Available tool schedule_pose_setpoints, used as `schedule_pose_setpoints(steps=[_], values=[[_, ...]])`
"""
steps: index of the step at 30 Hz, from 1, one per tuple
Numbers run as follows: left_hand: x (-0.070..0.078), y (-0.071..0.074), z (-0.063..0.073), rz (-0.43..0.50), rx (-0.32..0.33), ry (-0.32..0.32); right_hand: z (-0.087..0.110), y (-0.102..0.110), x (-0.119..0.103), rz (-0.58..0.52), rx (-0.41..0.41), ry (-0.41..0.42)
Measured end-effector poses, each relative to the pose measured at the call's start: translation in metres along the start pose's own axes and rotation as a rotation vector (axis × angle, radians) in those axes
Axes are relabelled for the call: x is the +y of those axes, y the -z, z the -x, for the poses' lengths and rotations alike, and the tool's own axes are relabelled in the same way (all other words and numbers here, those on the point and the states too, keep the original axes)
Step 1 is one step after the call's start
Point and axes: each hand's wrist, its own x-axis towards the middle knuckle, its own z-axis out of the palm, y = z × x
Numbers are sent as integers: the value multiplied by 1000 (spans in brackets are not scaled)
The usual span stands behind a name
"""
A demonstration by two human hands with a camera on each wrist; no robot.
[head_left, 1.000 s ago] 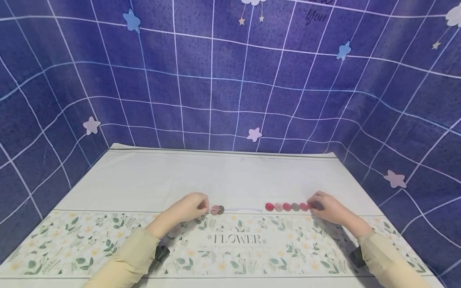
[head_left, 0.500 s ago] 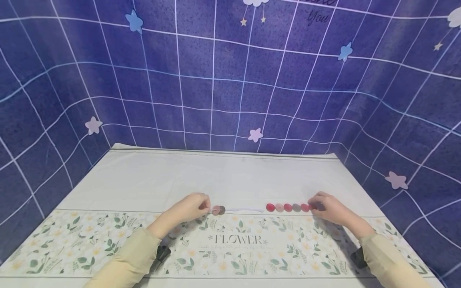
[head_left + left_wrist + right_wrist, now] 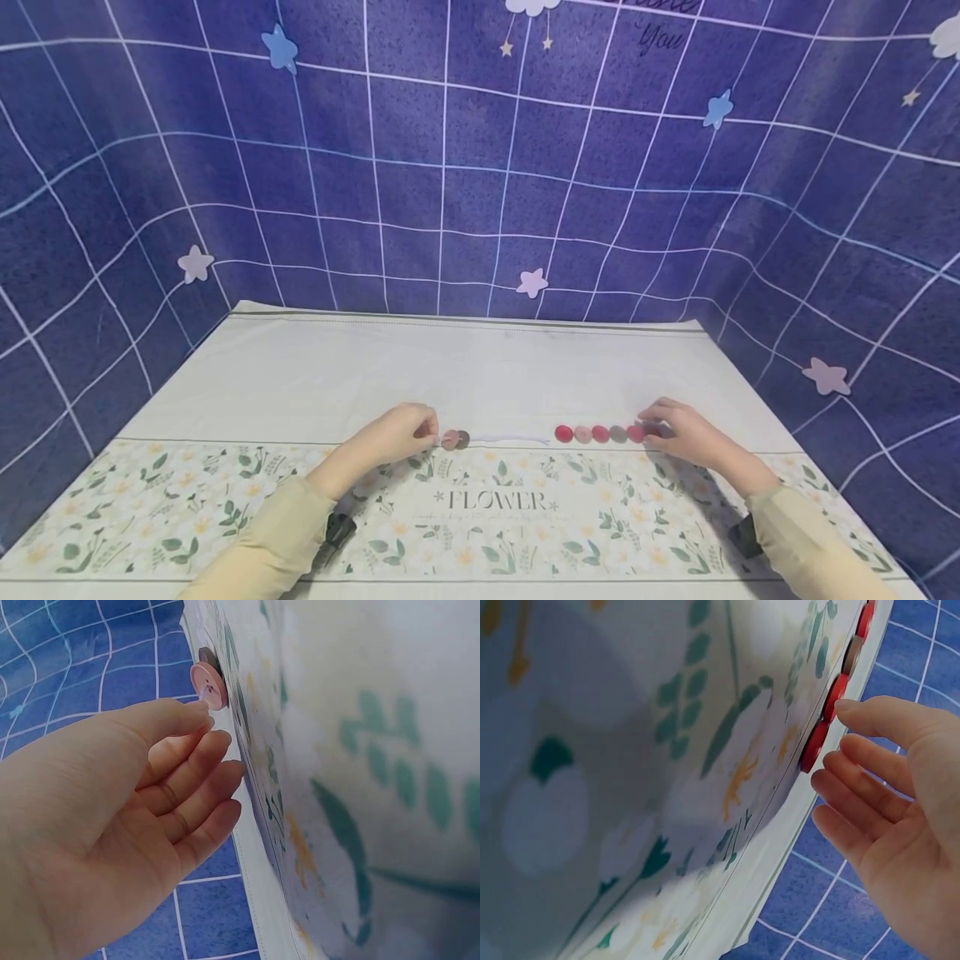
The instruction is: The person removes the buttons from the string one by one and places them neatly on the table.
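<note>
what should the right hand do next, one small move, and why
Probably pinch the end red button and lift it: the right hand is right beside it with thumb and fingers parted, while the left hand pinches the string by the pink button, and the string's other end lies unheld.

In the head view, the row's last red button [image 3: 814, 747] is mostly covered by the right grip [image 3: 681, 432], and the small lettering [image 3: 495, 517] cannot be read. In the left wrist view, the dark button [image 3: 205, 655] is partly hidden behind the pink button [image 3: 214, 679]; the near leaf print [image 3: 343, 823] is blurred.
</note>
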Motion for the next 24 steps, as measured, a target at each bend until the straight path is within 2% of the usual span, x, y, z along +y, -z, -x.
schedule_pose_setpoints(steps=[7, 19, 24], values=[[-1, -1, -1, -10, 1, -4, -1, -3, -5, -15, 17, 1], [-2, -1, -2, -5, -17, 29, -6, -3, -12, -42, -22, -21], [-2, -2, -3, -10, -18, 16, -7, -6, -14, -38, -30, -9]])
